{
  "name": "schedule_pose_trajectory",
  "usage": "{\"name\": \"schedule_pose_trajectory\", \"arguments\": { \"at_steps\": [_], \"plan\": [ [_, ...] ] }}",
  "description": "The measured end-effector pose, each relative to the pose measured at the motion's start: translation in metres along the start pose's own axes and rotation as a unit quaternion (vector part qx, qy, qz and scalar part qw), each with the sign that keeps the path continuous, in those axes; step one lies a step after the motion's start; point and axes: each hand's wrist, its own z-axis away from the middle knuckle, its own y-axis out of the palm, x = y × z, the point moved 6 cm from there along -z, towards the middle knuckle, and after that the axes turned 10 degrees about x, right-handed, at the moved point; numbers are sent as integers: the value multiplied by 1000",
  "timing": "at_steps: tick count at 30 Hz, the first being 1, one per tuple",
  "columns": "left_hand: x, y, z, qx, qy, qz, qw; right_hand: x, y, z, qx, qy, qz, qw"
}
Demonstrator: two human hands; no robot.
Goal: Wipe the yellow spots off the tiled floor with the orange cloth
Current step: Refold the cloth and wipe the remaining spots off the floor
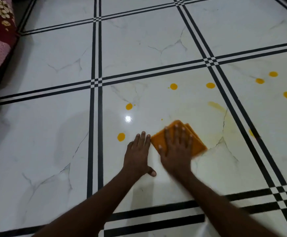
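Flat under the right hand (176, 151), orange cloth (196, 142) lies cornerwise, pointing away.

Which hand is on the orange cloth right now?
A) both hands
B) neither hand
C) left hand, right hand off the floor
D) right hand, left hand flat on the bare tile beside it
D: the right hand lies spread flat on the orange cloth, while the left hand rests palm-down on the tiled floor just beside it.

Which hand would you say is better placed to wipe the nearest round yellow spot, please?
Probably the right hand: it presses the folded orange cloth; the bare left hand lies beside the yellow spot.
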Motion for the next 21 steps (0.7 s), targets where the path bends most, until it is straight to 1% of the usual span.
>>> {"name": "schedule_pose_trajectory", "arguments": {
  "at_steps": [1,2,3,4,6,7,8,9,11,13,14,15,16,17,18,19,20,21],
  "plan": [
    [3,2,2,-6,-3,1,1000,3,0,-32,17,-61,15,998],
    [3,4,6,-10,-6,1,1000,-5,-2,-61,33,-82,26,996],
    [4,7,11,-14,-10,2,1000,-24,-4,-81,26,-63,29,997],
    [8,9,18,-21,-17,5,1000,-43,-10,-90,6,-13,20,1000],
    [17,15,32,-43,-19,18,999,-72,-19,-66,-36,124,-28,991],
    [26,17,39,-61,-21,26,998,-69,-20,-43,-56,174,-49,982],
    [35,19,46,-73,-25,30,997,-54,-19,-13,-61,199,-45,977],
    [45,21,51,-77,-33,33,996,-32,-13,14,-52,184,-32,981],
    [72,22,58,-62,-65,51,995,25,8,41,-6,66,-12,998],
    [101,21,61,-33,-106,68,992,67,21,21,24,-85,15,996],
    [113,18,62,-24,-118,68,990,76,23,-3,27,-139,22,990],
    [123,16,61,-14,-128,67,989,75,24,-29,31,-170,25,985],
    [135,16,63,1,-137,68,988,68,23,-51,25,-166,30,985],
    [143,15,62,15,-141,77,987,49,18,-67,15,-117,32,993],
    [150,14,60,26,-144,87,985,29,12,-71,6,-46,21,999],
    [153,13,59,34,-148,93,984,13,7,-63,-5,22,-10,1000],
    [154,12,57,36,-151,93,984,7,4,-44,-22,72,-31,997],
    [154,10,56,33,-153,91,983,15,3,-17,-24,90,-34,995]
  ]
}}
